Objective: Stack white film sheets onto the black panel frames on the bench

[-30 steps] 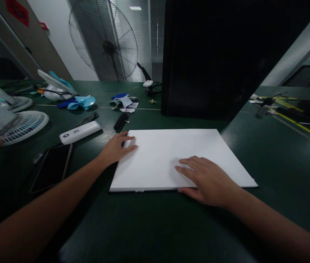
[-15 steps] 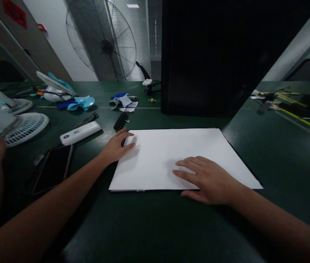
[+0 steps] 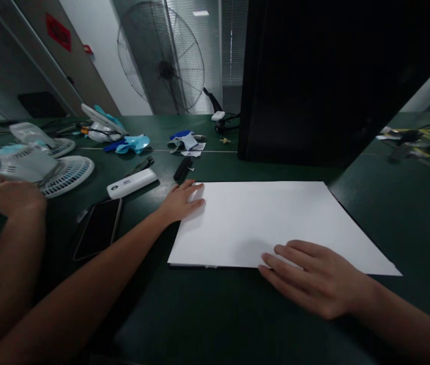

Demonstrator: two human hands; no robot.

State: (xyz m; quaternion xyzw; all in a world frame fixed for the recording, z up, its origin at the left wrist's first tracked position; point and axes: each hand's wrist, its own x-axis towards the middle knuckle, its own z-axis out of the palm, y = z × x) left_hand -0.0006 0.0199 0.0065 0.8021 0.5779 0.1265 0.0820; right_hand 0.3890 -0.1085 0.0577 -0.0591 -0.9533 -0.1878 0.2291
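A: Head view first: a dark green table (image 3: 408,218) runs across everything, with a tall black panel (image 3: 313,76) standing at its far side and a big floor fan (image 3: 161,56) behind.

B: And in the middle?

A: A white sheet (image 3: 275,218) lies flat on the table just in front of the panel. It is plain, smooth and unmarked, its near edge toward the person.

B: How is it held?

A: Nothing clamps it. The left hand (image 3: 182,200) rests flat on its far-left corner, fingers spread and together with no pinch, likely pinning that corner. The right hand (image 3: 313,276) lies open at the near edge, fingertips on the sheet, palm on the table, as if steadying it.

B: Smaller things?

A: Left of the sheet: a dark phone (image 3: 99,228), a white bar-shaped device (image 3: 131,183), white fan grilles (image 3: 68,172). Another person's hand (image 3: 7,195) works at the far left.
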